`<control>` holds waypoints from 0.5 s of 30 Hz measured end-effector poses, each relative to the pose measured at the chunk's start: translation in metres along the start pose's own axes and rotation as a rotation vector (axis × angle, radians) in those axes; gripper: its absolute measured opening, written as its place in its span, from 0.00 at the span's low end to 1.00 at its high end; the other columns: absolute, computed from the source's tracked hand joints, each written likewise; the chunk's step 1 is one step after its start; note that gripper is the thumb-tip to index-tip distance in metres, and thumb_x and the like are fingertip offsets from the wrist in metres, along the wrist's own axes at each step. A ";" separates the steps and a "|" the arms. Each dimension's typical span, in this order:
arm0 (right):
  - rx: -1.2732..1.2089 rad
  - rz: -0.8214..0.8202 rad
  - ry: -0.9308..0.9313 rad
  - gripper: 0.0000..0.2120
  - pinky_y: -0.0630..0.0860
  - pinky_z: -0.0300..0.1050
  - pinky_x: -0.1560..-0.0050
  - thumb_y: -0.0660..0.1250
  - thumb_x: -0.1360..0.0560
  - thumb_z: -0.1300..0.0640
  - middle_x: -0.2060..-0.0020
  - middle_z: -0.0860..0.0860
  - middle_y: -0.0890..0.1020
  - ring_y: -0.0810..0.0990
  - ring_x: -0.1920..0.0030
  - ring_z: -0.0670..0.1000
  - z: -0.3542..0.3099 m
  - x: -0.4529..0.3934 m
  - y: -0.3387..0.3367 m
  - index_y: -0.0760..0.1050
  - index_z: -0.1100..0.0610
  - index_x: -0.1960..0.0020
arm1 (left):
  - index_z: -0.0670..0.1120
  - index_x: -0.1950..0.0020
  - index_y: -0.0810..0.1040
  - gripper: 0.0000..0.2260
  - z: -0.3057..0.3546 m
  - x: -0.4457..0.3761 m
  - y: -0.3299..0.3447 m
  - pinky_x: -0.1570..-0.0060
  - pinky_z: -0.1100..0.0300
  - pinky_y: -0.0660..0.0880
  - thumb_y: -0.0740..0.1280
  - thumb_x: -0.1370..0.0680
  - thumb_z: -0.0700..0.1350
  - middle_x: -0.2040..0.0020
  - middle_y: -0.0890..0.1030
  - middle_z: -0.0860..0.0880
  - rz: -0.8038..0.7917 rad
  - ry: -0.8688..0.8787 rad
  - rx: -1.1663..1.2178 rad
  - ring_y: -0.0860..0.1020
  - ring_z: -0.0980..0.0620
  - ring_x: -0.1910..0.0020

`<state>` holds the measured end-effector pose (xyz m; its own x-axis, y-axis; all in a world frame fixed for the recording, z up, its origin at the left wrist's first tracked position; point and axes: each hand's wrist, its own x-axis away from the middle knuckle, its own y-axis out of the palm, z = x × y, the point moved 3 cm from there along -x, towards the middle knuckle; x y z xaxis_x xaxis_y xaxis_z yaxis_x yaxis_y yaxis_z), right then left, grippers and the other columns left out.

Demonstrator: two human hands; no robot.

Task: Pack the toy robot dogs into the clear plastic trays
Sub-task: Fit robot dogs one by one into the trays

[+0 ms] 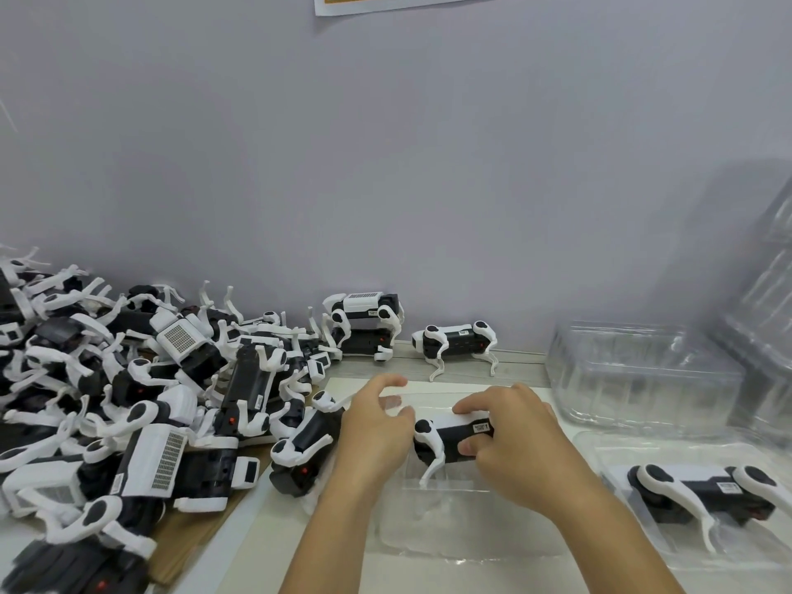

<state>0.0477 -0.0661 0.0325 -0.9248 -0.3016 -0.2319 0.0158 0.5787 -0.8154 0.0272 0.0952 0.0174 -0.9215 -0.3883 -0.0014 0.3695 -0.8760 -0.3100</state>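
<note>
The right hand [510, 435] grips a toy robot dog [450, 439] by its body, fingers curled over its white top and thumb on its black side, holding it over a clear plastic tray [463, 533] that lies on the surface [265, 538]. The left hand [377, 426] hovers just beside the dog's front end, fingers loosely spread and holding nothing. To the right, a second dog [703, 490] lies in another tray [600, 452]. Behind that stands a stack of empty trays [634, 375]. Two more dogs [454, 342] stand near the wall, and a large heap of dogs [128, 400] covers the surface's left side.
</note>
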 end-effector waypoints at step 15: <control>-0.157 0.055 -0.072 0.23 0.66 0.24 0.53 0.68 0.25 0.63 0.50 0.37 0.69 0.69 0.51 0.36 0.005 -0.005 -0.013 0.73 0.41 0.36 | 0.58 0.40 0.78 0.12 0.015 0.009 0.018 0.28 0.54 0.61 0.71 0.23 0.51 0.29 0.67 0.58 -0.219 0.288 -0.573 0.58 0.58 0.26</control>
<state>0.0542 -0.0758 0.0412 -0.8947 -0.3161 -0.3157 0.0010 0.7053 -0.7089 0.0275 0.0713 0.0264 -0.9923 -0.0576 -0.1094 0.1219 -0.6050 -0.7868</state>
